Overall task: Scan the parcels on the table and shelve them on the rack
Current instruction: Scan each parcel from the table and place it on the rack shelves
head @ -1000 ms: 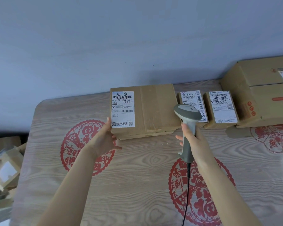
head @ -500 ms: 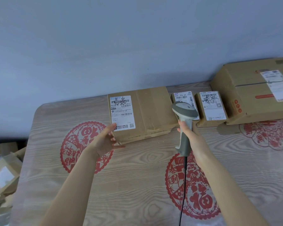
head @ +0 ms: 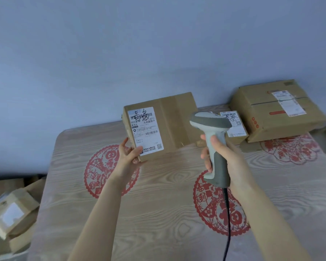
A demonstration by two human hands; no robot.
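A flat brown parcel (head: 175,119) with a white shipping label is tilted up off the table, label facing me. My left hand (head: 127,154) grips its lower left corner. My right hand (head: 223,157) is closed around the handle of a grey-and-white corded barcode scanner (head: 212,132), whose head sits just right of the parcel, over its right end. A small labelled parcel (head: 235,127) lies behind the scanner, partly hidden by it. A large brown box (head: 267,117) rests at the table's back right. No rack is in view.
The table (head: 158,213) has a wood-grain cover with red paper-cut prints and stands against a blue-grey wall. Several cardboard boxes (head: 11,215) are piled on the floor off the table's left edge. The scanner's black cable (head: 227,223) hangs toward me.
My left hand has taken hold of the flat parcel and tipped it up from lying flat on the table. The scanner has risen and come closer to the label.
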